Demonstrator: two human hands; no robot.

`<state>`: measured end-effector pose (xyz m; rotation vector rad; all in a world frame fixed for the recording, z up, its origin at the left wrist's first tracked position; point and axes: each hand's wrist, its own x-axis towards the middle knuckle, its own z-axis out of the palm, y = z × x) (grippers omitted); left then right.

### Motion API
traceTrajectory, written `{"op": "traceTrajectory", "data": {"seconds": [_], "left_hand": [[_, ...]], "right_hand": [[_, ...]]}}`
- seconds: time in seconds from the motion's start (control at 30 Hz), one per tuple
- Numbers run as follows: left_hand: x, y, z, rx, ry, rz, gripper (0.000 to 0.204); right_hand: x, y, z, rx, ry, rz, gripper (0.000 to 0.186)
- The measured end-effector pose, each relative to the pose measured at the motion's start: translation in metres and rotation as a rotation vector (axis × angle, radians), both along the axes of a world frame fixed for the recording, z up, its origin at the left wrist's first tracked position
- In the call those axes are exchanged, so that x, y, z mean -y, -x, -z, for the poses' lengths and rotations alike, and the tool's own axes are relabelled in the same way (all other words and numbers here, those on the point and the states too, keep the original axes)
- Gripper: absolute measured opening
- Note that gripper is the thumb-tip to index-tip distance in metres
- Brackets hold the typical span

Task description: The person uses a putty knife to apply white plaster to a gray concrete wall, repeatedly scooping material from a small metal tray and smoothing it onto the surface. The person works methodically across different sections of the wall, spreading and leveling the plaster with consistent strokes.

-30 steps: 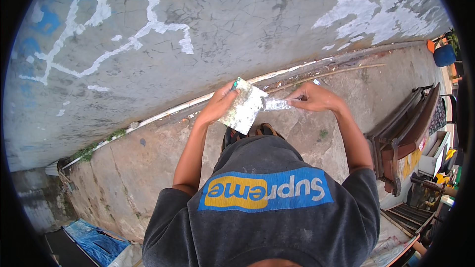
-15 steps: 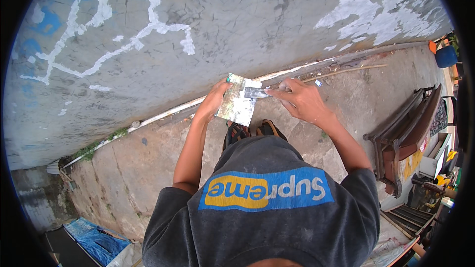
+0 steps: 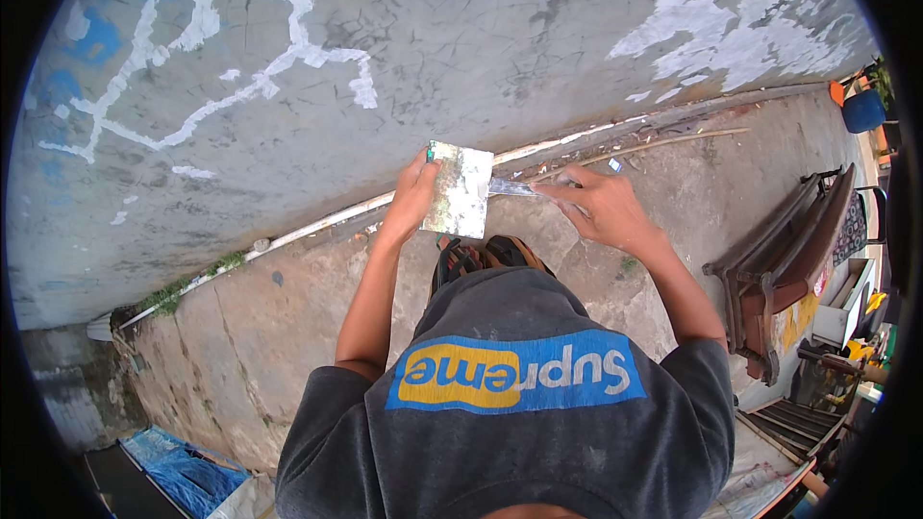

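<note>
A flat rectangular board (image 3: 463, 194), smeared with white filler, is gripped along its left edge by my left hand (image 3: 413, 197), thumb on top. My right hand (image 3: 601, 209) pinches a putty knife (image 3: 512, 188) whose metal blade points left. The blade's tip is at the board's right edge; whether it touches cannot be made out. Ahead of both hands stands a grey wall (image 3: 452, 48), cracked and marked with white filler streaks (image 3: 279, 67) on the left and a broad white patch (image 3: 731, 34) on the right.
Concrete floor (image 3: 240, 327) stretches around my feet (image 3: 490, 255). A thin pole (image 3: 663, 139) lies near the wall's foot. On the right are a brown wooden bench (image 3: 779, 264), a blue drum (image 3: 862, 111) and a white box (image 3: 846, 303). Blue sheeting (image 3: 183, 471) covers something at lower left.
The putty knife has slid right, off the middle of the board to its right edge. My left hand and the board have shifted slightly left, and the board has turned a little.
</note>
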<state>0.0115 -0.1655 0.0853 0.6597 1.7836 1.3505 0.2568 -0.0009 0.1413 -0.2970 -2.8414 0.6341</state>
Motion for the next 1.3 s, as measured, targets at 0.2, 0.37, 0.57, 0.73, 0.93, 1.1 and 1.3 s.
{"op": "traceTrajectory", "data": {"seconds": [0.2, 0.37, 0.57, 0.73, 0.93, 1.1, 1.3], "left_hand": [[-0.003, -0.007, 0.002, -0.185, 0.060, 0.047, 0.042], [-0.003, -0.006, 0.012, -0.123, 0.143, 0.108, 0.044], [0.005, 0.009, 0.032, 0.033, 0.069, 0.047, 0.046], [0.010, 0.006, 0.028, 0.125, 0.052, -0.135, 0.046], [0.053, 0.033, 0.014, 0.486, -0.194, -0.267, 0.046], [0.089, 0.079, -0.031, 0.337, -0.216, -0.469, 0.044], [0.112, 0.187, -0.096, -0.007, 0.027, -0.260, 0.039]], "right_hand": [[0.010, 0.012, 0.006, 0.044, -0.274, -0.099, 0.037], [0.025, 0.019, 0.009, 0.244, -0.426, -0.178, 0.041], [-0.003, 0.009, -0.014, 0.317, -0.104, -0.102, 0.032], [-0.031, 0.005, 0.019, 0.182, 0.854, -0.050, 0.031], [-0.018, 0.012, 0.068, -0.065, 1.706, 0.198, 0.045], [-0.013, 0.049, 0.085, -0.446, 1.782, 0.482, 0.050], [-0.023, 0.135, 0.086, -0.787, 1.417, 0.628, 0.045]]}}
